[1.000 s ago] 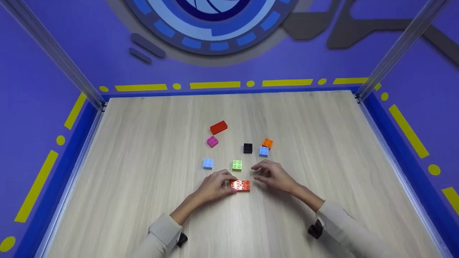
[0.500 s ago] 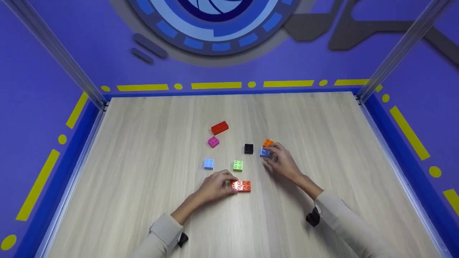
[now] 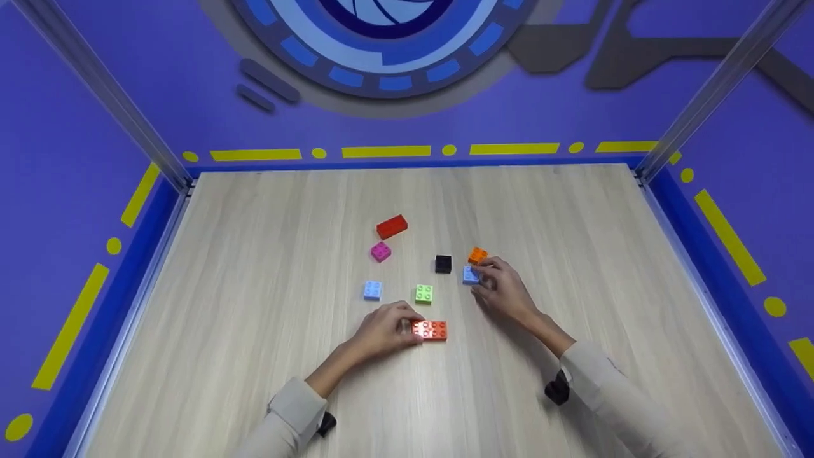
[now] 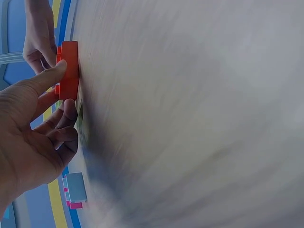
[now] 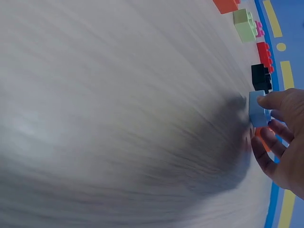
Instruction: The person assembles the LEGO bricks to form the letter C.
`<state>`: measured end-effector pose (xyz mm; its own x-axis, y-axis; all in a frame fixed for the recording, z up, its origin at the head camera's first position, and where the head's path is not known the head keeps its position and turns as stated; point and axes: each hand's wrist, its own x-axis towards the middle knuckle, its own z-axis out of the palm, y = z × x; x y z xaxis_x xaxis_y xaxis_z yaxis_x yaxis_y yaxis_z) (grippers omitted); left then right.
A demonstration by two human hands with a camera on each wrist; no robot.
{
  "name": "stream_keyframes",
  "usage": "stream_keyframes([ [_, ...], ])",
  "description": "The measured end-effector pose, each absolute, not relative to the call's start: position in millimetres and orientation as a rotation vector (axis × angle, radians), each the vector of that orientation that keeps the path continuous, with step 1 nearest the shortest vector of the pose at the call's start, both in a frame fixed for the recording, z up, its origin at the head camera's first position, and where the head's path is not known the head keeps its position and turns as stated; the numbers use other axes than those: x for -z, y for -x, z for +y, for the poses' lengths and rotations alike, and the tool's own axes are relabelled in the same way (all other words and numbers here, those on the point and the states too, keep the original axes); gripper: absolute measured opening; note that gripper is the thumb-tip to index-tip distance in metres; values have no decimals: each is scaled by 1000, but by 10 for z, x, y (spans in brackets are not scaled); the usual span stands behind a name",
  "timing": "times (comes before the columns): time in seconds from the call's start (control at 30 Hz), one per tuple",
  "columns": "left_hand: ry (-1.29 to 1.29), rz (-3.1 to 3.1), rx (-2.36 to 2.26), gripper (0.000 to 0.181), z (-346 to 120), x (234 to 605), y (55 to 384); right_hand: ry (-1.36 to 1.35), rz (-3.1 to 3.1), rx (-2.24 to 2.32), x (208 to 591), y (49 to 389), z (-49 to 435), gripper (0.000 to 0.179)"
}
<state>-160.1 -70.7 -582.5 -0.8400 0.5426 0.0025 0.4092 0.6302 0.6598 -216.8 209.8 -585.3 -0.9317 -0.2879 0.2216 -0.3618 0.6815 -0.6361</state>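
My left hand point(image 3: 385, 329) pinches the left end of an orange-red toy brick point(image 3: 435, 330), studs up on the wooden table. In the left wrist view the thumb lies against the near side of that brick point(image 4: 71, 71). Farther right, my right hand point(image 3: 505, 289) has thumb and fingers around a light blue brick point(image 3: 469, 275). The right wrist view shows the thumb on the face of this blue brick point(image 5: 256, 110), its other fingers bent loosely below. Just behind it lies an orange brick point(image 3: 477, 255), partly covered by the fingers.
A lime green brick point(image 3: 423, 294) lies behind the orange-red one, with a second light blue brick point(image 3: 372, 291) to its left. Farther back are a black brick point(image 3: 443, 264), a magenta brick point(image 3: 381, 252) and a long red brick point(image 3: 392, 226). Blue-purple walls enclose the table.
My right hand has moved back and right from beside the orange-red brick to the light blue brick. That brick has shifted slightly toward me, away from the orange one. The left hand keeps its hold.
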Motion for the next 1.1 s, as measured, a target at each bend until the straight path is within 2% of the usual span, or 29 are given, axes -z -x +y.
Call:
stream_keyframes([
  [0.43,-783,2677,-1012,36,-700,5844,1592,-590,-2766,-1142,5859,1939,2034,33],
  [0.73,-775,2662,-1010,35,-706,5831,1580,-661,-2728,-1079,5884,1951,2019,52],
  [1.1,-766,2659,-1038,36,-714,5849,1561,-717,-2788,-1191,5950,1908,1959,39],
])
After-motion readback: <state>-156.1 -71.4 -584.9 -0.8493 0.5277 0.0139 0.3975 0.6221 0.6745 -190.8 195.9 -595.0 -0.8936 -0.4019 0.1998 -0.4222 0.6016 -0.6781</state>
